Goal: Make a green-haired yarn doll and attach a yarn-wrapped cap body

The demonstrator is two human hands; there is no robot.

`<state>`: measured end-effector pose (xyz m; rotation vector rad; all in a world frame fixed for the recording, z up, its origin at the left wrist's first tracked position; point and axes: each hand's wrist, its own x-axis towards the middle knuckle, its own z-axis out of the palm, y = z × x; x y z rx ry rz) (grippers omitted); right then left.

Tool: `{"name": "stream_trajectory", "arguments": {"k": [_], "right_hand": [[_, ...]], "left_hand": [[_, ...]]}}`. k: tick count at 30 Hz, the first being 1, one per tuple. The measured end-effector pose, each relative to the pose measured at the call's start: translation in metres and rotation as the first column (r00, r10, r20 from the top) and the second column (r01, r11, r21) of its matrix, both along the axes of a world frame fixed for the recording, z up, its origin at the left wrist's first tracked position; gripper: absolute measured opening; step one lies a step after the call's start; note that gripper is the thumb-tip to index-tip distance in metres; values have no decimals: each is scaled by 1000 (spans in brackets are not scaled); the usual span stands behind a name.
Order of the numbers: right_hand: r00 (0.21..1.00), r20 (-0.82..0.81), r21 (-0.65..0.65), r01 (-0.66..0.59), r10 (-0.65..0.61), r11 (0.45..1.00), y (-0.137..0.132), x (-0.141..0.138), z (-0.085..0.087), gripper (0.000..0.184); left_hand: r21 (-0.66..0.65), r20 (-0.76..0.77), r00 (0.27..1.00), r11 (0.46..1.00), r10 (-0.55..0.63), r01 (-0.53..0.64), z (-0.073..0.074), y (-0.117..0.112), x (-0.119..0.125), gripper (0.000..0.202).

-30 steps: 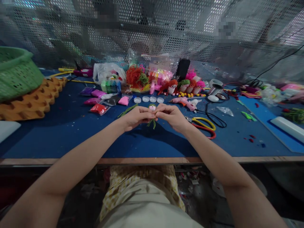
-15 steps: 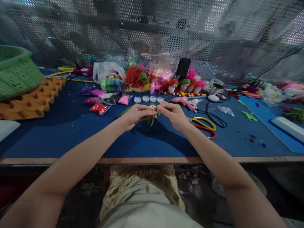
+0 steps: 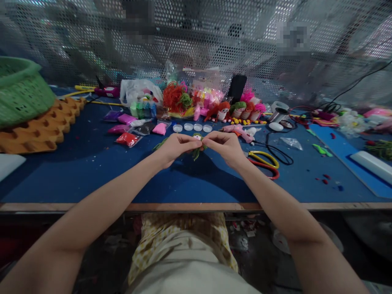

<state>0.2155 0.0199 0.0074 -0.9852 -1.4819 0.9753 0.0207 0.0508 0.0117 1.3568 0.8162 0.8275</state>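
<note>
Over the blue table, both hands meet at a small doll [image 3: 197, 137] with a pale face and green yarn hair. My left hand [image 3: 176, 149] is closed round it, thumb against its front. Strands of green yarn [image 3: 196, 154] hang below the fingers, and more show beyond the left wrist. My right hand [image 3: 225, 148] pinches at the doll's right side, fingertips touching the left thumb tip. Most of the doll is hidden by fingers. Just right of the right wrist lie scissors [image 3: 265, 157] with yellow and red handles.
Finished-looking yarn-haired dolls [image 3: 239, 110] stand at the back beside a dark phone [image 3: 237, 87]. A pink glue gun [image 3: 241, 133], small clear round lids [image 3: 188, 127] and clay packets [image 3: 127, 139] lie nearer. An orange egg tray [image 3: 45, 126] and green basket [image 3: 27, 94] occupy the left.
My right fingertips have shifted slightly at the doll, now closer against my left thumb. The doll and hanging yarn have turned or moved a little; the rest looks the same.
</note>
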Motion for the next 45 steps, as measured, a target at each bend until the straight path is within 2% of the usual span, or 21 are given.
{"name": "stream_trajectory", "arguments": {"k": [9, 11, 14, 17, 23, 26, 29, 31, 33, 36, 39, 41, 43, 45], "right_hand": [[999, 30, -31, 29, -28, 999, 3, 4, -3, 34], [999, 40, -37, -6, 7, 999, 3, 5, -2, 34], [986, 106, 8, -128, 126, 992, 2, 8, 2, 36], [968, 178, 85, -197, 179, 977, 1, 9, 6, 26], [980, 174, 155, -129, 101, 980, 2, 7, 4, 24], [979, 198, 184, -82, 45, 980, -1, 6, 2, 25], [966, 258, 200, -29, -24, 979, 1, 7, 5, 24], [942, 323, 209, 19, -87, 978, 12, 9, 11, 22], [901, 416, 209, 39, -125, 977, 33, 10, 20, 18], [805, 587, 159, -15, -82, 987, 80, 5, 31, 4], [694, 720, 58, -51, -7, 997, 125, -11, 29, 6], [632, 773, -16, -58, 49, 998, 145, -22, 22, 22], [594, 798, -75, -62, 97, 995, 155, -30, 16, 36], [586, 799, -111, -71, 131, 991, 156, -31, 16, 38]], "left_hand": [[25, -41, 998, 999, 43, -42, 2, -2, 3, 24], [26, -49, 998, 999, 29, -27, 3, -2, 2, 21], [32, -72, 997, 999, -15, 18, 3, -1, 1, 19], [37, -103, 993, 997, -66, 70, 3, -1, 0, 19], [46, -104, 991, 995, -88, 93, 4, -5, 1, 19], [72, -89, 996, 997, -30, 36, 5, -6, 3, 19], [115, -65, 994, 990, 86, -78, 5, 1, 2, 15], [148, -31, 976, 966, 217, -210, 5, 10, -2, 15], [167, 14, 931, 917, 365, -362, 3, 20, -7, 18], [156, 77, 861, 847, 502, -508, 0, 33, -13, 14], [134, 122, 825, 815, 551, -564, -2, 37, -16, 12], [121, 138, 812, 804, 567, -582, -3, 37, -17, 13], [107, 146, 802, 797, 579, -595, -4, 36, -17, 13], [95, 152, 793, 790, 589, -605, -5, 36, -17, 14]]}}
